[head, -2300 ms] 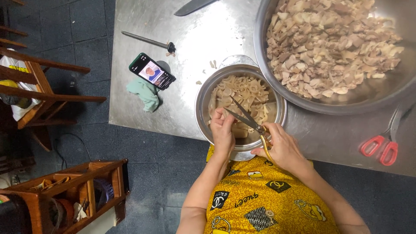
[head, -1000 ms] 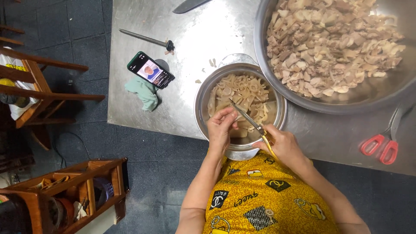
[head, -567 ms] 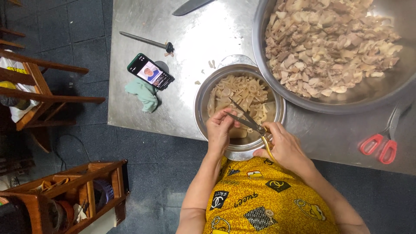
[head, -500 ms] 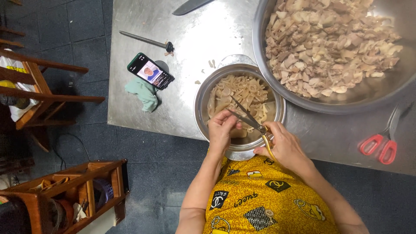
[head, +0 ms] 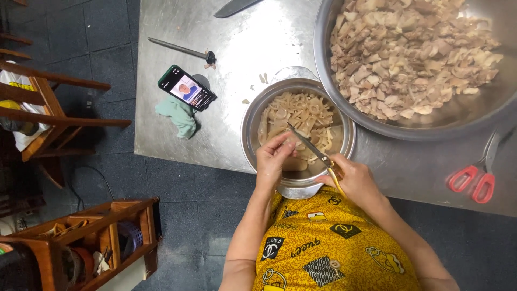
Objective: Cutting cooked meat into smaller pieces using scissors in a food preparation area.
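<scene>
A steel bowl (head: 249, 114) at the table's front edge holds pale strips of meat (head: 301, 110). My left hand (head: 272, 159) reaches into it and pinches a strip at the near side. My right hand (head: 353, 180) grips yellow-handled scissors (head: 311, 148), whose blades point up-left over the bowl and lie shut beside my left fingers. A very large steel basin (head: 344, 102) at the upper right is heaped with several cut pieces of pale meat (head: 414, 54).
Red-handled scissors (head: 476, 178) lie on the steel table (head: 172, 37) at the right. A phone (head: 187, 88) rests on a green cloth (head: 180, 117). A sharpening rod (head: 180, 49) and a knife blade (head: 234, 7) lie farther back. Wooden chairs (head: 48, 108) and a wooden rack (head: 91, 237) stand left.
The scissor blades opened and have closed again over the bowl. My left hand shifted slightly on the strip; both hands stay at the bowl's near rim.
</scene>
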